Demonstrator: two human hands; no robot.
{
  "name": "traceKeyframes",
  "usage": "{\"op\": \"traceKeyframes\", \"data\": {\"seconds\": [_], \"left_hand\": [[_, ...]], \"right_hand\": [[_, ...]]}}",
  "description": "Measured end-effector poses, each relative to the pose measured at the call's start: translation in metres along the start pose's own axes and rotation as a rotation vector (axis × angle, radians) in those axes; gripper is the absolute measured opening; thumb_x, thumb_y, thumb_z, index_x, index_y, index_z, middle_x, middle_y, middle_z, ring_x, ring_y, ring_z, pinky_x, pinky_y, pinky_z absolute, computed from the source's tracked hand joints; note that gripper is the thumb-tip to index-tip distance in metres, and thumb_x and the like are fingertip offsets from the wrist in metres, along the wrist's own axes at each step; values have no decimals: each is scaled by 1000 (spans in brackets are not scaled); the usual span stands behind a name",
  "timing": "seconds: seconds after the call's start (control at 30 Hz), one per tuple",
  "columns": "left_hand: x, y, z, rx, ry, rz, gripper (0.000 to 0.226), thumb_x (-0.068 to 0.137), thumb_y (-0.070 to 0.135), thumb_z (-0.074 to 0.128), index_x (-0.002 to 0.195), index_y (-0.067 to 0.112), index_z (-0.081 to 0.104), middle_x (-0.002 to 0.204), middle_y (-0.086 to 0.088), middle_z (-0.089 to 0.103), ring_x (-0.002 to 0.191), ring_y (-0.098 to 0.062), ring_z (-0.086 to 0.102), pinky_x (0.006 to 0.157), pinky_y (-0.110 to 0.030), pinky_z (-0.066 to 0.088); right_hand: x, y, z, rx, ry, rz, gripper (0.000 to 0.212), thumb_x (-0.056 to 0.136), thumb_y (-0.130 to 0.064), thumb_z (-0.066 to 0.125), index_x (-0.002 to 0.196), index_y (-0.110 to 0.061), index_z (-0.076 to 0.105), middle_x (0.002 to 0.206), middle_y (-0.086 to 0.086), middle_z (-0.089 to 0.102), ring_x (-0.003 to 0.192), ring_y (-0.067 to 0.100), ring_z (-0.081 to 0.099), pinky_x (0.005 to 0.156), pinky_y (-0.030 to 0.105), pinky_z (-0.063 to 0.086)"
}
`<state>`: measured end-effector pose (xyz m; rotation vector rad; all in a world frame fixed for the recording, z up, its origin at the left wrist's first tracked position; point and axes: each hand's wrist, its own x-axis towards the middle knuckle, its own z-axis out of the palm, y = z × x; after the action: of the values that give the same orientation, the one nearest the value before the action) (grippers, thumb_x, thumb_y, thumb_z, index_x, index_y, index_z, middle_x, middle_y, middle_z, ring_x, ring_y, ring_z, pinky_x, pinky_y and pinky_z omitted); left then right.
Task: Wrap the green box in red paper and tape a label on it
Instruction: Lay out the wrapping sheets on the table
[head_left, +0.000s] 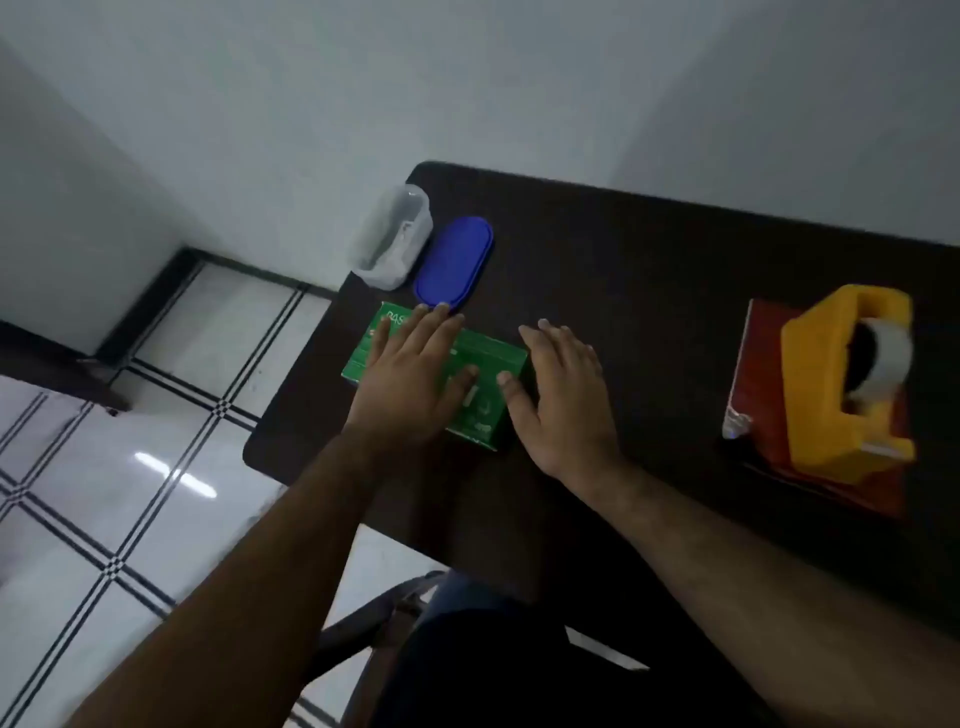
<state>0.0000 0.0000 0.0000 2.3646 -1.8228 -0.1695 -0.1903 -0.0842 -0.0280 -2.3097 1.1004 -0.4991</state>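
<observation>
The dark counter (649, 270) runs from ten o'clock to four o'clock across the view; the tiled floor (104, 519) shows at eight o'clock. At three o'clock lies the red paper (758, 374), with a yellow tape dispenser (841, 379) standing on it. Near the centre, by the counter's left edge, lies the green box (483, 364) (white print, too blurred to read); the left hand (415, 374) rests flat on its top, grip open, fingers straight; the right hand (566, 400) lies spread just at the box's three o'clock side, grip open, thumb touching the box. At twelve o'clock of the box sit a blue lid (454, 262) and, beside it, a clear tub (392, 236).
</observation>
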Motion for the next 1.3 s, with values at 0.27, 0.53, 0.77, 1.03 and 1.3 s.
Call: {"op": "traceKeyframes", "data": {"seconds": [0.27, 0.53, 0.77, 1.03, 1.3], "left_hand": [[15, -37, 23, 0, -33, 62, 65, 106, 58, 35, 161, 23, 38, 170, 0, 34, 160, -20, 25, 129, -56, 15], [11, -44, 41, -31, 94, 34, 69, 104, 62, 32, 163, 26, 38, 171, 0, 33, 160, -20, 24, 129, -53, 19], [18, -43, 53, -94, 272, 40, 65, 96, 59, 43, 152, 27, 56, 160, -5, 51, 150, -22, 45, 122, -53, 36], [5, -46, 55, 5, 305, 163, 70, 94, 58, 31, 145, 22, 61, 148, -12, 60, 131, -35, 59, 104, -46, 49], [-25, -63, 49, 44, 263, 173, 61, 98, 59, 31, 134, 23, 65, 133, -14, 68, 119, -35, 65, 99, -46, 51]], "right_hand": [[15, -15, 38, -56, -121, 22, 61, 101, -50, 50, 154, -19, 47, 164, 11, 39, 152, 32, 35, 122, 55, 32], [29, -30, 42, -149, -148, 71, 60, 108, -45, 41, 164, -35, 23, 174, 8, 14, 160, 33, 13, 128, 52, 20], [38, -21, 48, -188, -117, 41, 57, 110, -47, 34, 165, -39, 21, 174, 7, 12, 154, 37, 24, 119, 53, 36], [24, -40, 57, -245, 62, 105, 49, 109, -42, 47, 156, -30, 48, 157, 4, 50, 141, 26, 50, 111, 35, 44], [-18, -81, 98, -187, 209, 274, 45, 109, -24, 43, 152, -14, 51, 163, 20, 39, 154, 37, 30, 116, 38, 36]]}}
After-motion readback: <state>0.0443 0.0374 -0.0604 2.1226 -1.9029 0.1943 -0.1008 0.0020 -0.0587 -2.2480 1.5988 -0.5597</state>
